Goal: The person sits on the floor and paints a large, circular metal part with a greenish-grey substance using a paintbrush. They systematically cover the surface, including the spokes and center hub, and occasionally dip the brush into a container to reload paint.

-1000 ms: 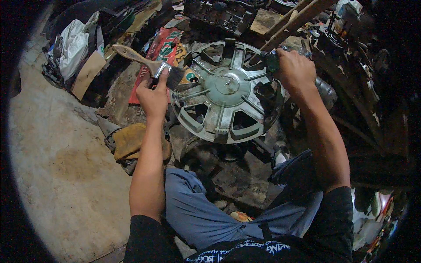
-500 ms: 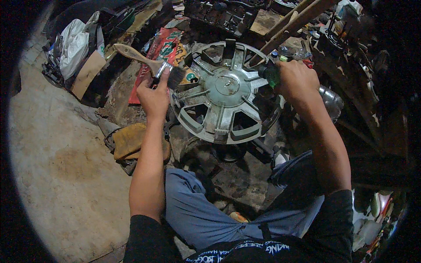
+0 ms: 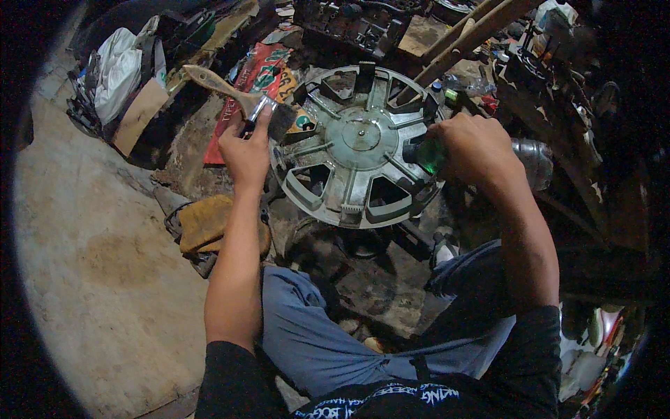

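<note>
— Logging your left hand (image 3: 244, 155) first: what state?

— Pinching. My thumb and fingers press on the metal band of a paintbrush (image 3: 241, 100). Its wooden handle slants up and to the left; its dark bristles point right, just beside the rim of a wheel cover (image 3: 354, 136). Contact between bristles and rim: cannot tell.

— Position of that cover?

— Between my two hands, in front of my blue-grey trousers (image 3: 300, 314). Silver-grey, glossy in places, spokes running out from a round middle. What it rests on is mostly hidden.

— Right hand (image 3: 481, 150)?

— Curled round a green bottle (image 3: 428, 157), back of the hand upward, at the cover's right edge. The green end shows toward the spokes. Ribbed clear plastic (image 3: 536, 164) shows beyond my wrist; my hand hides the middle, so I cannot tell whether both are one piece.

— Surroundings?

— Red board (image 3: 222, 133) behind my left hand, a yellow-brown cloth item (image 3: 206, 225) just left of my forearm, pale floor (image 3: 105, 293) farther left. Wooden poles (image 3: 457, 49) slant at the upper right, beyond the cover.
</note>
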Demonstrator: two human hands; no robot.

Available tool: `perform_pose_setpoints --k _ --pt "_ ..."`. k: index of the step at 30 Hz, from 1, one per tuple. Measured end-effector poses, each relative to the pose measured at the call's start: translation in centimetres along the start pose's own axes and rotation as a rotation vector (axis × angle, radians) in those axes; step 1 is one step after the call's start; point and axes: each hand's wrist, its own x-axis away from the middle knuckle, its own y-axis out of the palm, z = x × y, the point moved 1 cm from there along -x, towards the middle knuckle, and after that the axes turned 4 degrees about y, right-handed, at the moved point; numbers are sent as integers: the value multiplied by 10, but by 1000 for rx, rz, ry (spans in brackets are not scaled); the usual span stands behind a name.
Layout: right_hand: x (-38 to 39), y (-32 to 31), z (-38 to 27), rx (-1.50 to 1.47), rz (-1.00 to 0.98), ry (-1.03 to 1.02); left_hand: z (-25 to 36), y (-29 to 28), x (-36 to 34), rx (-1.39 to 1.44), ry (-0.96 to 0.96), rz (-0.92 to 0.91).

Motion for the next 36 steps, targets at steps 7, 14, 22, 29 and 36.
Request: perform_pose_setpoints --k 7,14,22,29,36 --pt "4 -5 -5 -48 -19 -107 3 3 2 -30 -21 -2" --pt "0 -5 -19 -63 -73 -213 1 1 1 -55 -4 -9" --pt "1 -7 -28 -99 -88 -260 -3 3 1 53 56 1" --pt "-4 -1 -26 -16 -53 -225 -1 2 0 8 6 -24" --pt "6 -14 -20 7 -84 -210 1 1 2 -10 16 -19"
